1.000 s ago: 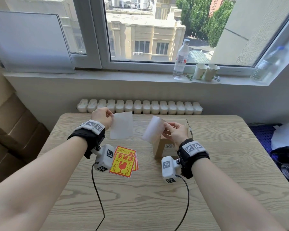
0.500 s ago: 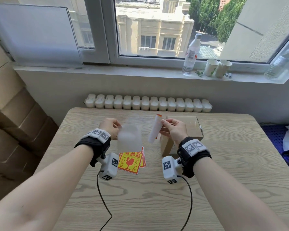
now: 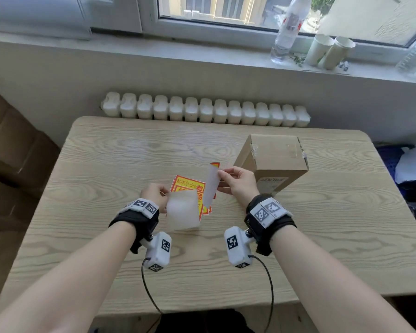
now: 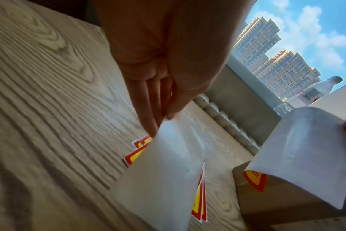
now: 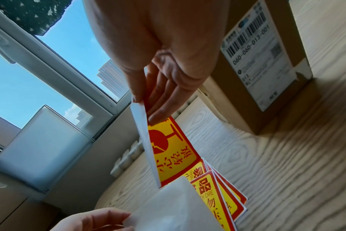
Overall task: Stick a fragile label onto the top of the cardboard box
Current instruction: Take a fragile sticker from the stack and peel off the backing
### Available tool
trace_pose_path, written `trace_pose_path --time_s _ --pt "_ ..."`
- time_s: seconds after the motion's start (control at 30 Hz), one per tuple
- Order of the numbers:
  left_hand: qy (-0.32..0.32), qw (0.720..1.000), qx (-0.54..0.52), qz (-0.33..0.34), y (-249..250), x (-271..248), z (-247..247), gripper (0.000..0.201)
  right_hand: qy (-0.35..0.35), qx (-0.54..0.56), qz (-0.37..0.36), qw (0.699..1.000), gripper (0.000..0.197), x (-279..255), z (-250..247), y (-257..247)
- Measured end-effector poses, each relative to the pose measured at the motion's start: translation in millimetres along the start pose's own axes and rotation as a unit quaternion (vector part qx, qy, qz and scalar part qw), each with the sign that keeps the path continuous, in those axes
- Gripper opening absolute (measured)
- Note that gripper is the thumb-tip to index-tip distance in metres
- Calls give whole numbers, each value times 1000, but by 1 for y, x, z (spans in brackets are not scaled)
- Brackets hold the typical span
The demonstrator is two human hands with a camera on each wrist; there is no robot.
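Observation:
The brown cardboard box (image 3: 274,155) stands closed on the wooden table (image 3: 346,224), right of centre. My right hand (image 3: 221,176) pinches the peeled fragile label (image 3: 211,186) by its upper edge, left of the box and clear of it. The label hangs nearly edge-on; its red and yellow face (image 5: 172,150) shows in the right wrist view. My left hand (image 3: 165,192) pinches the white backing sheet (image 3: 183,210) at a corner, just above the stack of fragile labels (image 3: 189,186) lying on the table. The box top is bare apart from tape.
Behind the table runs a white radiator (image 3: 204,110). On the windowsill stand a plastic bottle (image 3: 287,27) and two paper cups (image 3: 329,51). Stacked cardboard boxes (image 3: 12,150) fill the left side. Cables hang from both wrist cameras over the table's near edge.
Both hands have dropped lower and nearer to me, away from the box. The label has turned from facing me to nearly edge-on. The backing sheet now hangs over the label stack.

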State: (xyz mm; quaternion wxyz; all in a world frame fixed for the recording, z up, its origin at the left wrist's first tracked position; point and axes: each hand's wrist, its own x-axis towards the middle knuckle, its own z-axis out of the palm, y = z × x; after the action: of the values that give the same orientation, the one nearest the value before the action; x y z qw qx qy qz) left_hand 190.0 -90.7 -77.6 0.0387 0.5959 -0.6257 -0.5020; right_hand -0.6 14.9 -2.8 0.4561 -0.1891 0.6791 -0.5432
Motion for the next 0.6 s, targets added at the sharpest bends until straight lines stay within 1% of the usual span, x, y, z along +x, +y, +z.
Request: trace_pose_path --time_s 0.07,0.13,0.23,0.3,0.33,0.4,0.47,0.5,0.53,0.6 --pt "1 1000 10 -2 -9 10 4 14 5 -5 4 1000 5 1 1 5" --pt "6 999 41 7 -9 12 7 11 8 -5 6 1000 10 2 1 9" --pt "11 996 92 10 -1 6 6 25 13 -6 12 1000 15 3 2 13" --pt "2 993 121 17 5 2 2 36 13 -3 12 1000 14 3 2 13" --pt "-1 992 125 29 10 0 0 38 15 3 12 1000 12 3 3 12" --pt "-2 991 113 78 22 -8 -3 30 24 20 15 999 3 2 4 8" --pt "1 986 94 134 41 -22 -4 19 38 41 14 998 10 2 6 3" --pt "-5 983 90 159 52 -31 -5 19 41 47 10 998 13 1 8 -1" --pt "-14 978 95 183 62 -38 -5 24 42 50 6 998 15 1 10 -5" --pt "-30 962 154 221 78 -52 -5 35 47 48 0 998 19 1 12 -14"
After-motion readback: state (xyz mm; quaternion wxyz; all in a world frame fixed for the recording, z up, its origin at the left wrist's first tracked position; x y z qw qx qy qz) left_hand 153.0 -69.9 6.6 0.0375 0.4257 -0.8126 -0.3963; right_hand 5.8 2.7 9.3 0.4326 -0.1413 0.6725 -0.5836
